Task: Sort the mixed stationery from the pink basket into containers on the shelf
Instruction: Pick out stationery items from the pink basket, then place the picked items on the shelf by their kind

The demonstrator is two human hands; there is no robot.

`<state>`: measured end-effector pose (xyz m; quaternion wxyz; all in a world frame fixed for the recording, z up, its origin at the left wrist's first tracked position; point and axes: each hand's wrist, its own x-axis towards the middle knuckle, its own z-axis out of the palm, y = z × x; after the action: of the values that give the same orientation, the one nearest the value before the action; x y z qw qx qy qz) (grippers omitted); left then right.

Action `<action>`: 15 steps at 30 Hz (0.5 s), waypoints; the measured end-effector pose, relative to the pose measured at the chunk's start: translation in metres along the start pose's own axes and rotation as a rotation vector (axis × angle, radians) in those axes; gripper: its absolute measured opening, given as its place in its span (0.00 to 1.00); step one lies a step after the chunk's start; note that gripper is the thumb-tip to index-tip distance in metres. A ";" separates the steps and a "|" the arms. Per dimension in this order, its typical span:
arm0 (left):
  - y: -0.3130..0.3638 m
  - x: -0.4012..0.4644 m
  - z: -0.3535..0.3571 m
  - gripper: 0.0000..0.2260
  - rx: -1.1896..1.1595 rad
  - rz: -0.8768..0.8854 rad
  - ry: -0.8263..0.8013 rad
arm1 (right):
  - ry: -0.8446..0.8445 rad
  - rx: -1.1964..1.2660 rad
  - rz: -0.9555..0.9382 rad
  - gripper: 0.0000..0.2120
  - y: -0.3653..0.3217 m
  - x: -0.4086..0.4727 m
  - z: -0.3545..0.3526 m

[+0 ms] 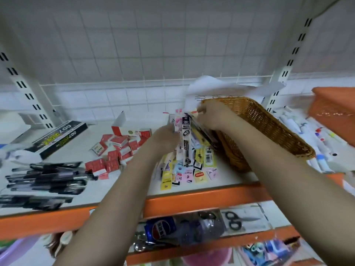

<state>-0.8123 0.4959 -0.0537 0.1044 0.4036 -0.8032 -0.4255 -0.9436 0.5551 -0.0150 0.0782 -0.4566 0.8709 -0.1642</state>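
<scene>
My left hand [166,139] and my right hand [214,115] together hold a bundle of packaged pen refills [186,139], upright above the shelf [211,181]. The left hand grips the bundle's left side. Fingers of the right hand pinch its top right, beside the woven brown basket [269,129]. A pile of more refill packets [189,170] in yellow, pink and white lies on the shelf under the bundle. A bit of the pink basket [207,258] shows at the bottom edge, below the lower shelf.
Black pens [48,177] lie heaped at the left, next to small red boxes [119,150] and a long black box [59,139]. White markers [311,139] and an orange basket [334,104] are at the right. A bottle [184,229] and scissors [234,220] lie on the lower shelf.
</scene>
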 end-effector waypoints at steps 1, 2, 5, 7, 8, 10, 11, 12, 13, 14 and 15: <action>0.000 -0.004 -0.008 0.17 0.022 0.033 0.026 | 0.063 0.069 -0.007 0.16 0.001 -0.006 0.000; -0.001 -0.008 -0.017 0.16 0.036 0.053 0.060 | 0.123 0.135 -0.032 0.16 0.001 -0.012 0.002; -0.010 -0.030 -0.046 0.15 0.104 0.052 0.229 | 0.233 0.312 -0.133 0.14 -0.015 -0.034 0.007; -0.032 -0.049 -0.063 0.16 0.150 -0.016 0.355 | 0.261 0.366 -0.224 0.12 -0.033 -0.044 0.018; -0.044 -0.063 -0.073 0.16 0.173 -0.053 0.402 | 0.251 0.399 -0.256 0.12 -0.046 -0.048 0.025; -0.076 -0.094 -0.094 0.16 0.216 -0.138 0.483 | 0.193 0.450 -0.321 0.11 -0.077 -0.057 0.040; -0.093 -0.111 -0.105 0.16 0.234 -0.177 0.522 | 0.166 0.460 -0.348 0.10 -0.095 -0.062 0.049; -0.111 -0.127 -0.117 0.16 0.246 -0.214 0.566 | 0.146 0.471 -0.378 0.09 -0.115 -0.068 0.058; -0.128 -0.145 -0.131 0.16 0.256 -0.248 0.619 | 0.119 0.483 -0.411 0.09 -0.136 -0.074 0.067; -0.147 -0.162 -0.145 0.16 0.262 -0.285 0.673 | 0.086 0.488 -0.446 0.09 -0.158 -0.081 0.076; -0.164 -0.178 -0.160 0.16 0.271 -0.321 0.727 | 0.051 0.477 -0.479 0.10 -0.181 -0.089 0.085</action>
<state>-0.5224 0.4806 -0.0503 0.2592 0.6577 -0.6897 -0.1569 -0.7289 0.5140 -0.0305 0.1203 -0.6128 0.6777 -0.3883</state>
